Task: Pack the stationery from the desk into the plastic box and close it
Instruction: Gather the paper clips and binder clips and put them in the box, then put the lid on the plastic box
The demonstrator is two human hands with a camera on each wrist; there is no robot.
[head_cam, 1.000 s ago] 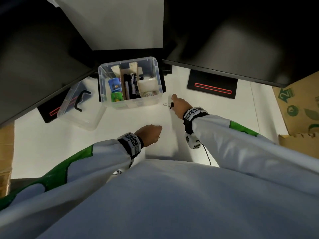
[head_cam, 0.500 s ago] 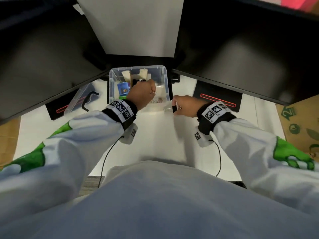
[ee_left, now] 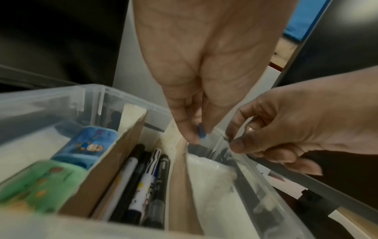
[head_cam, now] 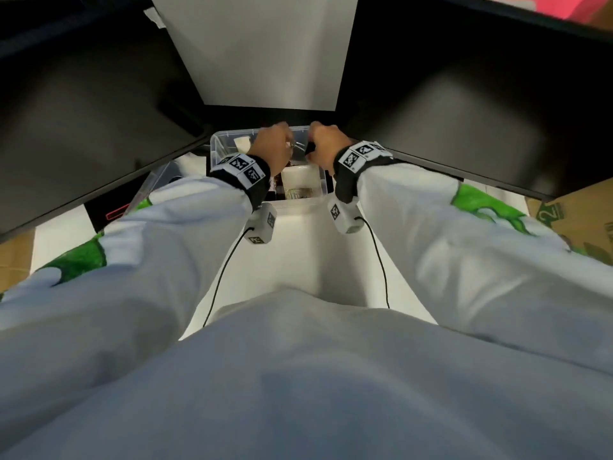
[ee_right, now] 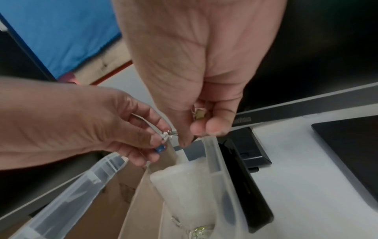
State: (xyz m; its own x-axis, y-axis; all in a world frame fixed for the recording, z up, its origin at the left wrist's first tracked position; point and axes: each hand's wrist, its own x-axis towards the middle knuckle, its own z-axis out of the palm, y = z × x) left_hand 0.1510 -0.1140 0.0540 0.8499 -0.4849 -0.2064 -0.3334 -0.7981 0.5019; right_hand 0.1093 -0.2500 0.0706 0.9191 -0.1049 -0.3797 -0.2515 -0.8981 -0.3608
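Note:
The clear plastic box [head_cam: 217, 146] stands open at the back of the white desk, and both hands hover over its far right corner. My left hand [head_cam: 282, 144] pinches a small blue clip [ee_left: 201, 132] with wire handles; the blue clip [ee_right: 160, 148] hangs just above a cardboard divider. My right hand [head_cam: 315, 151] pinches a dark binder clip [head_cam: 310, 148] by its thin wire [ee_left: 227, 138], and a small yellowish piece [ee_right: 199, 114] sits in its curled fingers. Inside the box lie several pens [ee_left: 147, 177], a blue item [ee_left: 85, 145], a green item [ee_left: 39, 182] and a white roll [head_cam: 298, 177].
The box lid [head_cam: 156, 180] lies left of the box, partly hidden by my left sleeve. Two dark monitors [head_cam: 464, 127] overhang the desk on both sides, with a monitor foot [ee_right: 245, 145] close to the box's right wall. A cardboard carton [head_cam: 583, 214] stands at the right.
Both hands rose from the desk and reached forward over the box. The right hand carried the binder clip from the desk to the box's far right corner. The view leaned forward.

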